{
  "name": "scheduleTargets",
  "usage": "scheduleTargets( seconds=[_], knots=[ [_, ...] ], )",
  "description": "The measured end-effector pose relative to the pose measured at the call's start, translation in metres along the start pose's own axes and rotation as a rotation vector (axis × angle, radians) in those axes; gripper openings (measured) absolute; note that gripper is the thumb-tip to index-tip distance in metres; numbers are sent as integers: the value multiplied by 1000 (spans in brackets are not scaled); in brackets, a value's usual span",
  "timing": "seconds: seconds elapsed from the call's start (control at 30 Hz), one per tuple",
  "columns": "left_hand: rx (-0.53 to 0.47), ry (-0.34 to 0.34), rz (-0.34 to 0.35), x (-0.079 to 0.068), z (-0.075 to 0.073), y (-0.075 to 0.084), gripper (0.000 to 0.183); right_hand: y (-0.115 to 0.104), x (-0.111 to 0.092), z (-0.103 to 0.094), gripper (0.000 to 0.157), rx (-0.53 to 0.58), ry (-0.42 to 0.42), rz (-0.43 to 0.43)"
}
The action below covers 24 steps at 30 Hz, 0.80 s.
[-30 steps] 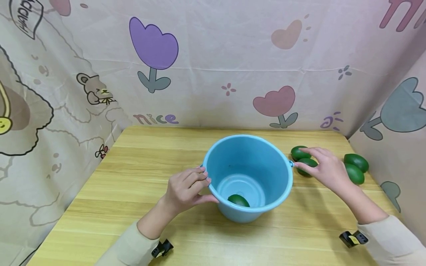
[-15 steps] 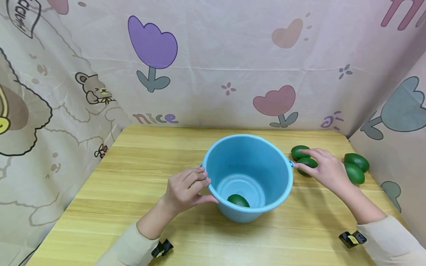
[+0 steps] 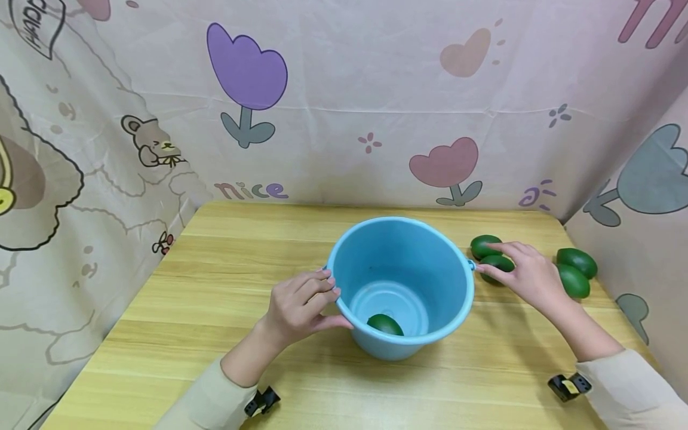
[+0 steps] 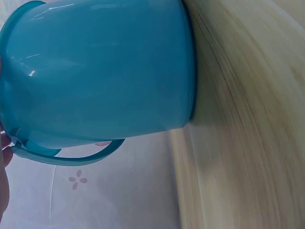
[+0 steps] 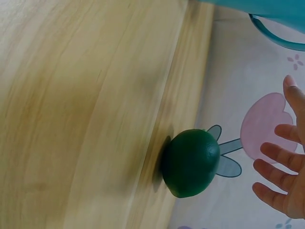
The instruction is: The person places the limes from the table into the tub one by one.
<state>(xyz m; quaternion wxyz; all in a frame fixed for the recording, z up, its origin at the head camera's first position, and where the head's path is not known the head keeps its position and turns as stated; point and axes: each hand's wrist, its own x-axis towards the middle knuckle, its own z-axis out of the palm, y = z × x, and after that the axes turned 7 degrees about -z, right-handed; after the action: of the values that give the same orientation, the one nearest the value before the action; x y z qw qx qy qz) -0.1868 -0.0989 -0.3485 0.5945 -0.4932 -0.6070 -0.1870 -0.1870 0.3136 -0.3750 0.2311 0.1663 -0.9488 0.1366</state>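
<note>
A light blue plastic bucket (image 3: 400,248) stands upright on the wooden table, with one dark green oval fruit (image 3: 384,324) at its bottom. My left hand (image 3: 298,304) grips the rim on the left side. In the left wrist view the bucket's wall (image 4: 105,71) fills much of the frame, and its handle (image 4: 78,160) hangs on the far side. Right of the bucket, my right hand (image 3: 529,278) hovers with fingers spread beside two green fruits, a rear one (image 3: 484,245) and a nearer one (image 3: 497,263). Its thumb tip is close to the handle joint; contact cannot be told.
Two more green fruits, one behind (image 3: 576,261) and one in front (image 3: 574,282), lie by the table's right edge. A patterned cloth (image 3: 333,71) hangs behind and along both sides of the table (image 3: 215,269).
</note>
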Motion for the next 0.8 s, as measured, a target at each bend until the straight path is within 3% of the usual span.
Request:
scheduleTargets(
  seconds=[0.8],
  knots=[
    [-3, 1, -1, -1, 0, -1, 52, 17, -3, 12, 59, -3, -52, 77]
  ],
)
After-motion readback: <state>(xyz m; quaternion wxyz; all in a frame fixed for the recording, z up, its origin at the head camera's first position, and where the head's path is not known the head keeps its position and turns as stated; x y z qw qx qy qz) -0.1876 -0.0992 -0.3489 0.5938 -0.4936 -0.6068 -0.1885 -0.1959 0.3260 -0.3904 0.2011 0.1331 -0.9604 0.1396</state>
